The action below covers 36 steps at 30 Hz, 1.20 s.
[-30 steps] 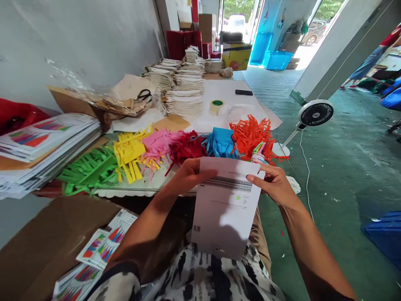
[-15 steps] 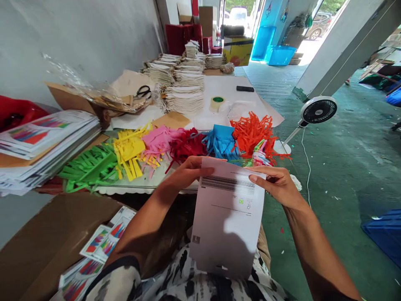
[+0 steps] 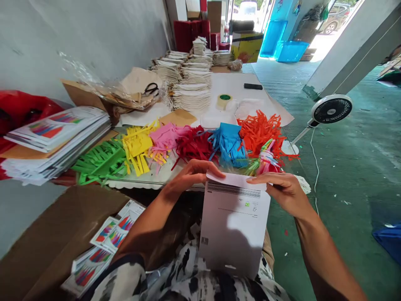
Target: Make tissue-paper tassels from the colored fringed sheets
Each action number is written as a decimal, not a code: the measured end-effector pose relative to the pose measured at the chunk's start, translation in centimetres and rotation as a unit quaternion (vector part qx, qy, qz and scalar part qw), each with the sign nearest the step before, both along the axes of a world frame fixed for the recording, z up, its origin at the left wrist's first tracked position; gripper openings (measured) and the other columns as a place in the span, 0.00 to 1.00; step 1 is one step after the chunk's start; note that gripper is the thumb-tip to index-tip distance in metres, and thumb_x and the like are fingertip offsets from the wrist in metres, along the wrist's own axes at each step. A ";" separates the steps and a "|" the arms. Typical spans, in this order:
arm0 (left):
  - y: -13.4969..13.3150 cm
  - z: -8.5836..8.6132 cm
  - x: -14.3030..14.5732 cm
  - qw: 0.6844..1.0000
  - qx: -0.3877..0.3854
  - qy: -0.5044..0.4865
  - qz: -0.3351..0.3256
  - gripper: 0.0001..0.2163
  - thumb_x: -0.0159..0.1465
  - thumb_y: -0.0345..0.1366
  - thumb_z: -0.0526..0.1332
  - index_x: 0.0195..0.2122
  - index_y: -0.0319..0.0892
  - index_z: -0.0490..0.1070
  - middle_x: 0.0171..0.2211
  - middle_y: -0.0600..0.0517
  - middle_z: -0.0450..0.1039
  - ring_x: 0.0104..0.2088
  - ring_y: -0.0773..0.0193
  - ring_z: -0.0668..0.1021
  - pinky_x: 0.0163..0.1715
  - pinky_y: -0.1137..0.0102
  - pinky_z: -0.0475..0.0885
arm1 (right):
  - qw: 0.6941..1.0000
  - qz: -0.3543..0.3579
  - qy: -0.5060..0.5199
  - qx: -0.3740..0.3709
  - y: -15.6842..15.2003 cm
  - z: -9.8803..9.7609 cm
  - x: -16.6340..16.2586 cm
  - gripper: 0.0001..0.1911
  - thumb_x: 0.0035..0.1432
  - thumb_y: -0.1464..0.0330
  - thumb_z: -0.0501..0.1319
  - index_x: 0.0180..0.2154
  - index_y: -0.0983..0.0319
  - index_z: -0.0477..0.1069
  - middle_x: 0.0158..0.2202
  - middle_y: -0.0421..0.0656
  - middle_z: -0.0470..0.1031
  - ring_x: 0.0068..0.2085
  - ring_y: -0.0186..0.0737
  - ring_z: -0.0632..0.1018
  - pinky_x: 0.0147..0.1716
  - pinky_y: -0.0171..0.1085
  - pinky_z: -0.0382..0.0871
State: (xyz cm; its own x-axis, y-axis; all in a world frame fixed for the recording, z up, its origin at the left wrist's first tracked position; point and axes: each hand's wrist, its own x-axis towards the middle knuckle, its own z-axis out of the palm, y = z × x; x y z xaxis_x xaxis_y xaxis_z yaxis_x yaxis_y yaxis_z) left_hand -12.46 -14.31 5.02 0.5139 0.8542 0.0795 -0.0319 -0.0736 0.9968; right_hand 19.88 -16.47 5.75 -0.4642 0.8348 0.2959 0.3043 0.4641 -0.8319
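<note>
A white printed card sleeve [image 3: 234,230] with a barcode strip stands upright on my lap. My left hand [image 3: 189,175] pinches its top left corner, fingers closed on the folded-over flap. My right hand [image 3: 283,190] grips the top right corner, thumb along the flap's edge. Just beyond my hands a row of cut paper fringes lies on the table: green [image 3: 100,163], yellow [image 3: 138,148], pink [image 3: 164,138], dark red [image 3: 194,146], blue [image 3: 228,144] and orange [image 3: 260,129]. A small multicoloured fringe bundle [image 3: 266,161] sits behind the sleeve's top edge.
Stacks of printed cards [image 3: 56,138] lie at the left, more loose ones [image 3: 103,242] on a brown box by my knee. Piles of white paper items [image 3: 192,83], scissors [image 3: 152,88], a tape roll [image 3: 224,100] and a phone [image 3: 253,86] lie further back. A floor fan [image 3: 330,110] stands at the right.
The sleeve's top flap has been folded over toward me by both hands. The sleeve has sunk lower on my lap, and the view has shifted slightly left.
</note>
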 end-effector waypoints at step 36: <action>-0.9 -3.1 2.1 0.994 0.068 0.028 0.082 0.19 0.56 0.42 0.79 0.49 0.51 0.86 0.48 0.47 0.79 0.48 0.58 0.80 0.45 0.68 0.75 | 0.993 -0.118 -0.003 -0.027 -1.5 -2.8 -2.4 0.20 0.59 0.55 0.75 0.52 0.48 0.83 0.52 0.45 0.79 0.52 0.48 0.79 0.49 0.45 0.77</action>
